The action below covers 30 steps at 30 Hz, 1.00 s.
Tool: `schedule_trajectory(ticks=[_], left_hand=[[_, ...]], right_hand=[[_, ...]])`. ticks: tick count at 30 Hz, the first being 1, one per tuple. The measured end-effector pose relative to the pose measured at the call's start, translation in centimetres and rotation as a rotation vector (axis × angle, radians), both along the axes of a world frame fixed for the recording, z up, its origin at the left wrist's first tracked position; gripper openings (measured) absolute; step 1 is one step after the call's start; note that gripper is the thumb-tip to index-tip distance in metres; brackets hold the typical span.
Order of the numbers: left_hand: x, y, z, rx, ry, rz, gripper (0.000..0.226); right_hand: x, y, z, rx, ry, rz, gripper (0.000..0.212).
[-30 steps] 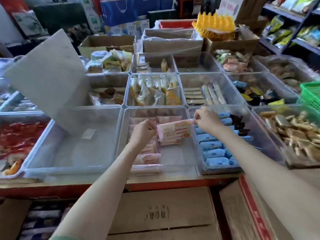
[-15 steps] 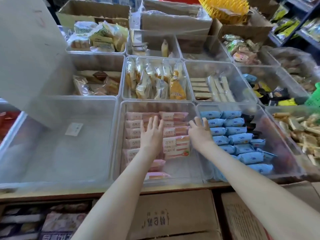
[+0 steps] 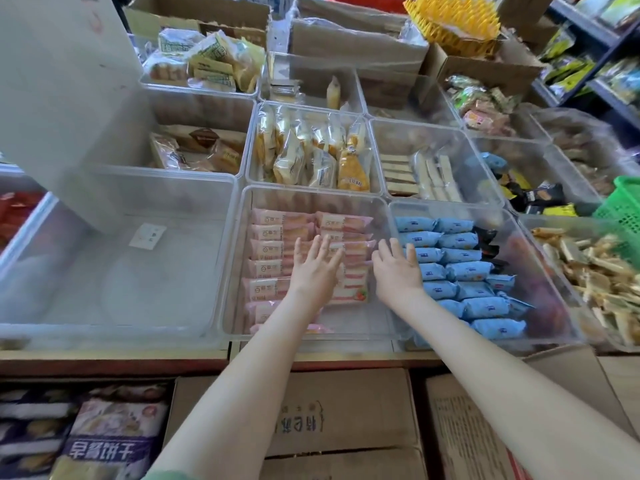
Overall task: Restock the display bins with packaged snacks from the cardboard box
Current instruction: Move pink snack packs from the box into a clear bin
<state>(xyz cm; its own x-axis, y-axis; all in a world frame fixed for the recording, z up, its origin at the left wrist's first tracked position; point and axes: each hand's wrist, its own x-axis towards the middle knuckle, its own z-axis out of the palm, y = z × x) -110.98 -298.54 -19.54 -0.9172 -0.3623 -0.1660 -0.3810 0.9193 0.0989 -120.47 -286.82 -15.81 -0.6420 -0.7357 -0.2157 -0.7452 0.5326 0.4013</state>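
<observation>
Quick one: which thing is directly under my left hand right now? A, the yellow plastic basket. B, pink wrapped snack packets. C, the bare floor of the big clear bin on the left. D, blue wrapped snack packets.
B: the left hand lies flat with fingers spread over the rows of pink wrapped snack packets in the clear plastic bin.

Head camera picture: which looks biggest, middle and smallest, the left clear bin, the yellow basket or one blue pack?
1. left clear bin
2. yellow basket, farther back, so it may look smaller than it is
3. blue pack
</observation>
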Motion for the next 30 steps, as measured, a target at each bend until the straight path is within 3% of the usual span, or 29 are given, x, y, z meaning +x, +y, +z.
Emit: schedule_trajectory(ticks=[5,10,16,19,21,23,26,30], left_hand=[[0.3,4.4,5.2,0.063,0.156,0.037,0.059],[1.1,12.5,10.4,0.007,0.295,-0.017,0.054],[1.9,26.7,14.8,-0.081,0.371,0.001,0.044],[2.1,36.3,15.6,-0.255,0.565,-0.051,0.023],[2.1,41.6,15.8,-0.247,0.627,-0.121,0.016],[1.8,45.0,16.4,-0.183,0.553,-0.126,0.024],[1.3,47.0,15.9,-0.204,0.237,-0.188,0.034],[1.8,45.3,16.5,-0.087,0.021,0.072,0.036]], right_hand=[[1.4,2.5,4.8,-0.16,-0.004,0.048,0.044],[2.5,8.6,9.2,-0.264,0.072,0.071,0.035],[4.2,22.6,12.5,-0.482,0.192,0.032,0.026],[4.4,31.5,12.5,-0.626,0.12,0.053,0.022],[4.2,37.0,12.2,-0.681,0.102,0.072,0.021],[3.4,41.4,11.3,-0.723,0.028,0.028,0.022],[2.4,45.7,10.1,-0.707,-0.111,-0.093,0.039],[1.0,48.4,8.7,-0.705,-0.391,-0.19,0.045]])
